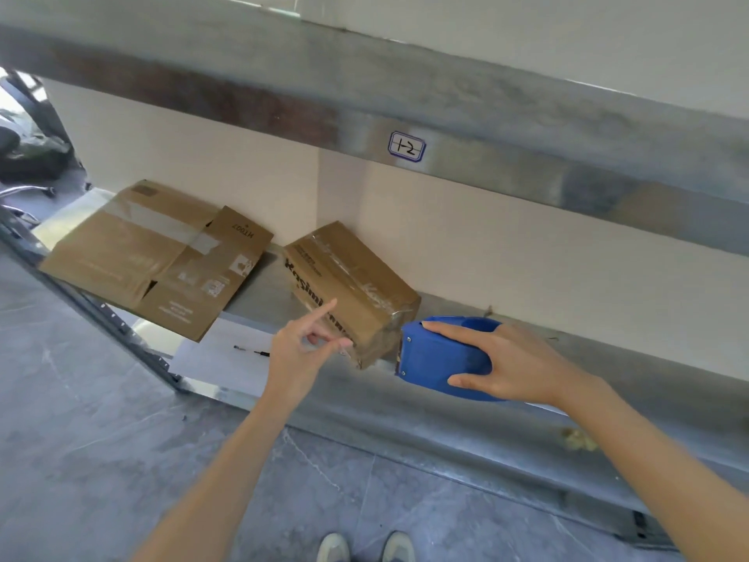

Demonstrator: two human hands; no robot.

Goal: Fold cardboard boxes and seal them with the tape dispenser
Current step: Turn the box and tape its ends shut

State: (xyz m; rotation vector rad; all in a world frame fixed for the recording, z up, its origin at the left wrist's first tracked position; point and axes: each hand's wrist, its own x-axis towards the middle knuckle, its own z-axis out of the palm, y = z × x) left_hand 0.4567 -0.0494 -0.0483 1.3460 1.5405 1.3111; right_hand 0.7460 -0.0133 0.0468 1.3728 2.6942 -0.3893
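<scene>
At far left a flattened box (158,257) lies on the metal shelf (446,423), its near corner overhanging the front edge above a white sheet of paper (227,358). At centre sits a folded box (352,285), already wrapped in clear tape; its long axis runs from back-left to front-right, so one short end faces the person's right side. The left hand (302,350) is raised before the printed long side of this box, index finger and thumb extended, remaining fingers curled, holding nothing; whether the fingertip touches the cardboard cannot be determined. The right hand (523,367) grips the blue tape dispenser (441,358), fingers over the top and thumb beneath, its mouth pointing left and lying just beside the near-right end of the folded box. The right hand is therefore the nearer one to that end, and in judgement any further taping would run from there along the long axis, with the left hand placed to steady the side. A label marked "1-2" (406,146) is fixed to the beam above.
</scene>
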